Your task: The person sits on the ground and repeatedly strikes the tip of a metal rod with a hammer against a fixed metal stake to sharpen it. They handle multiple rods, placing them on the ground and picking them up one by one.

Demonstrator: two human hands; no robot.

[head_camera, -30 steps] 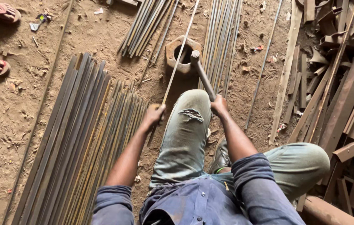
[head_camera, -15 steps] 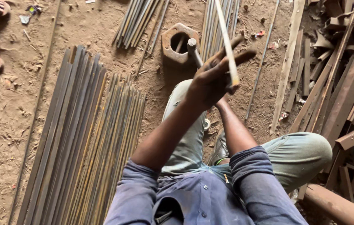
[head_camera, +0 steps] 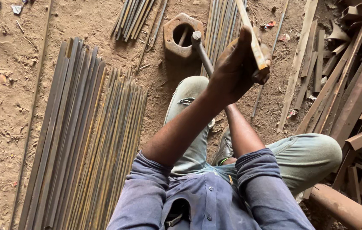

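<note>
The left hand (head_camera: 232, 70) is clenching around a thin pale metal strip (head_camera: 251, 38), lifting it up in front of the camera; the strip is slanting upward and leaving the top edge of the view. The right hand (head_camera: 262, 64) is mostly hiding behind the left one, so I cannot tell whether its grip is closed or released; a hammer (head_camera: 201, 53) is reaching out from beneath the hands, its head sitting just beside a hexagonal metal block (head_camera: 181, 32) on the dirt floor (head_camera: 6, 110). A short piece is lying inside the block's round hole. A wide bed of long strips (head_camera: 79, 140) is lying to the left of the bent knee (head_camera: 191, 91); scrap lengths (head_camera: 347, 93) are crowding the right edge, and a rusty pipe (head_camera: 343, 208) is lying at the lower right; bare dirt is staying open between knee and block.
</note>
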